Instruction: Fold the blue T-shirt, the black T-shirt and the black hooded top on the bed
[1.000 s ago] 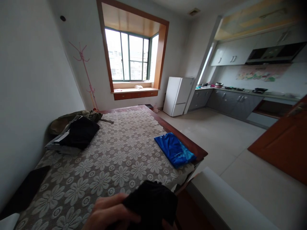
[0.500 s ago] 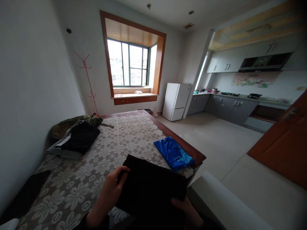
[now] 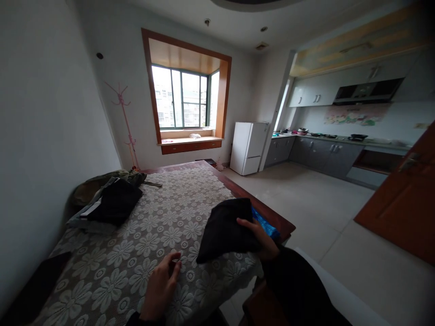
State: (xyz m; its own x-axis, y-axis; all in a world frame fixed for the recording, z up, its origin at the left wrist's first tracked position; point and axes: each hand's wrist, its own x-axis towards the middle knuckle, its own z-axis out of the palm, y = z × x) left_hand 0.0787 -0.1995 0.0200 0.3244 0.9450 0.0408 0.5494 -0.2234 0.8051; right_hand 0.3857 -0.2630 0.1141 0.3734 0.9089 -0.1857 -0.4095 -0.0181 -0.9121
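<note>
My right hand (image 3: 258, 235) grips a folded black garment (image 3: 226, 230) and holds it low over the blue garment (image 3: 267, 225), which lies at the table's right edge and is mostly hidden beneath it. My left hand (image 3: 161, 283) rests above the lace flower tablecloth (image 3: 142, 235) near the front of the table, fingers loosely curled with nothing in them. A pile of dark clothes (image 3: 108, 201) sits at the table's far left, by the wall.
The wooden table (image 3: 272, 217) stands against the left wall. A dark flat object (image 3: 37, 280) lies at its near left corner. A white bench edge (image 3: 343, 294) is below right. Beyond are open tiled floor, a white fridge (image 3: 248, 147), kitchen counters and a brown door (image 3: 404, 199).
The black garment went from both hands to my right hand alone and moved right, over the blue garment. My left hand let go and dropped toward the tablecloth.
</note>
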